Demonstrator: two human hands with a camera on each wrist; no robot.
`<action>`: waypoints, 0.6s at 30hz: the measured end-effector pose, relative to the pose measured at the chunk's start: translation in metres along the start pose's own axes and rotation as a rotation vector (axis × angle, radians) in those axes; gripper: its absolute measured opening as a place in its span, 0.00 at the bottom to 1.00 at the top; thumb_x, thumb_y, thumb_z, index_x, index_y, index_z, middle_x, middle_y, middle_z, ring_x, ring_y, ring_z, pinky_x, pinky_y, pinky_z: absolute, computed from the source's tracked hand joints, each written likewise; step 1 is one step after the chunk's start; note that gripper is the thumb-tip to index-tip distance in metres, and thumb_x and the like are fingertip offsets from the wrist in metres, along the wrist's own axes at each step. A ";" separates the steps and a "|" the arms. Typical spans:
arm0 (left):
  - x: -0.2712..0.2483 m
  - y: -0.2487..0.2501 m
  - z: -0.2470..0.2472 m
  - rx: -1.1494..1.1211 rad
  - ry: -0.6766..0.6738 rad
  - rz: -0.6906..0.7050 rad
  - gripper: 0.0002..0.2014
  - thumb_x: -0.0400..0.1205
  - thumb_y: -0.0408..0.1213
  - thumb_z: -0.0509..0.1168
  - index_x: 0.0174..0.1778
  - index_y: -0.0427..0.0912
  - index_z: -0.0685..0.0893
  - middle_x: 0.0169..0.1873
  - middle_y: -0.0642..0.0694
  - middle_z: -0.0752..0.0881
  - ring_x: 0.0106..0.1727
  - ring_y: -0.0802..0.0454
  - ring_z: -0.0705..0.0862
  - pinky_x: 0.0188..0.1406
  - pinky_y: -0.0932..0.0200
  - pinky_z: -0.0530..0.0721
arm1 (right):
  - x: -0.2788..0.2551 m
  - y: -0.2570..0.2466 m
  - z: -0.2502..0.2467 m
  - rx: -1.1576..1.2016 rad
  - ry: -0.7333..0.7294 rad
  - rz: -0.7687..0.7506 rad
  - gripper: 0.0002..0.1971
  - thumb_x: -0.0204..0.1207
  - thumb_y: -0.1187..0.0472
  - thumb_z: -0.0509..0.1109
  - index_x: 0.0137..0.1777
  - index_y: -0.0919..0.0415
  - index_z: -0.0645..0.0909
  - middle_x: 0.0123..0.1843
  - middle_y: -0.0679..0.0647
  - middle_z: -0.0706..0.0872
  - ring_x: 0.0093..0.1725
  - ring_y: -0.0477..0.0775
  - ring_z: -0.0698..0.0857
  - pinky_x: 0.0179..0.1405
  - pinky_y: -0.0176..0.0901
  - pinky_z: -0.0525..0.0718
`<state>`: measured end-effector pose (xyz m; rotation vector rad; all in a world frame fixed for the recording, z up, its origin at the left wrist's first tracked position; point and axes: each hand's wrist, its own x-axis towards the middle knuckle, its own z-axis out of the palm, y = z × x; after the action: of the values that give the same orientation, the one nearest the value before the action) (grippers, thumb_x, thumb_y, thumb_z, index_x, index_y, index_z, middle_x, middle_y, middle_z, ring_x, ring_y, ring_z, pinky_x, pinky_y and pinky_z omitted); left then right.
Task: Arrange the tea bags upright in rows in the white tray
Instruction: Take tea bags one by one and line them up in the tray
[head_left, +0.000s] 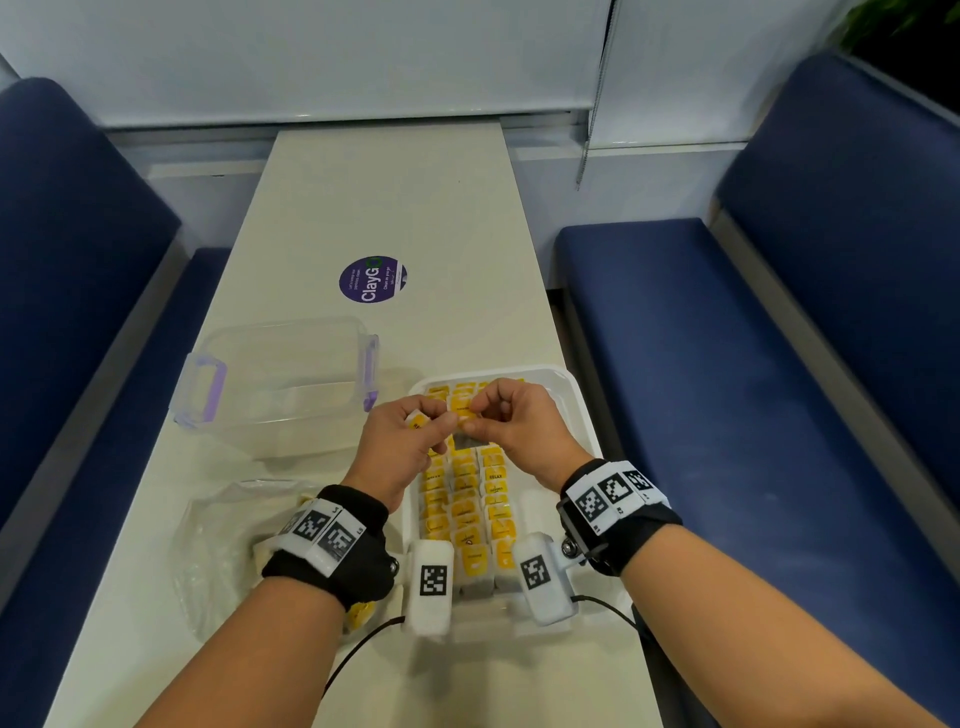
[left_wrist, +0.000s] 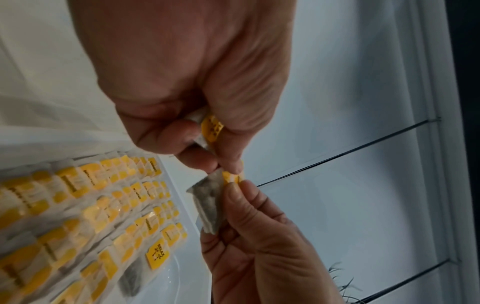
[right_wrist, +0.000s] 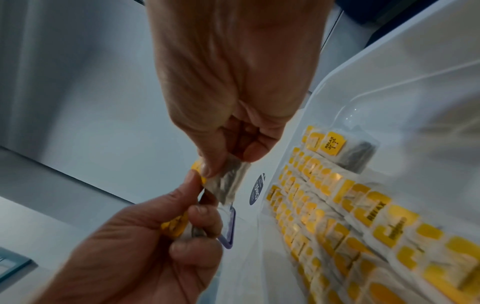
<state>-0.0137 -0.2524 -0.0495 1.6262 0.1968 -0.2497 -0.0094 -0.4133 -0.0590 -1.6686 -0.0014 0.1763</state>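
One tea bag (head_left: 461, 414) was pinched between the fingers of both the left hand (head_left: 400, 447) and the right hand (head_left: 524, 426) above the white tray (head_left: 576, 395) of upright rows.

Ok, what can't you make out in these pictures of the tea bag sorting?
- Head view: the hands, left hand and right hand, cover the middle of the white tray, so those rows are hidden.
- Head view: the crumpled plastic bag is partly behind the left wrist; its contents are unclear.
- Right wrist view: the near tea bags are blurred, most print unreadable.
- Left wrist view: the left hand's tea bag is mostly buried in its fingers.
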 end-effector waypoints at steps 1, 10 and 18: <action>0.000 0.000 0.001 0.011 -0.002 0.007 0.04 0.79 0.28 0.73 0.41 0.37 0.85 0.28 0.49 0.80 0.25 0.56 0.77 0.20 0.67 0.71 | 0.000 0.000 0.000 -0.014 0.009 -0.007 0.11 0.70 0.74 0.76 0.40 0.58 0.80 0.37 0.60 0.86 0.43 0.68 0.88 0.51 0.60 0.88; 0.002 -0.002 0.004 0.042 0.018 0.045 0.06 0.78 0.27 0.74 0.39 0.39 0.84 0.33 0.50 0.81 0.24 0.54 0.76 0.20 0.69 0.72 | 0.005 0.004 -0.004 -0.112 0.068 -0.068 0.14 0.71 0.72 0.76 0.35 0.54 0.78 0.32 0.51 0.82 0.35 0.52 0.81 0.40 0.49 0.85; 0.002 -0.007 -0.001 0.046 0.014 -0.120 0.03 0.81 0.30 0.71 0.46 0.39 0.83 0.38 0.49 0.82 0.28 0.54 0.75 0.19 0.67 0.69 | 0.026 0.036 -0.036 -0.349 0.405 0.175 0.05 0.72 0.69 0.75 0.44 0.59 0.85 0.39 0.49 0.83 0.43 0.49 0.82 0.51 0.42 0.83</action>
<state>-0.0137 -0.2512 -0.0568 1.6643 0.3014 -0.3372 0.0163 -0.4496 -0.0946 -2.0276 0.4417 -0.0364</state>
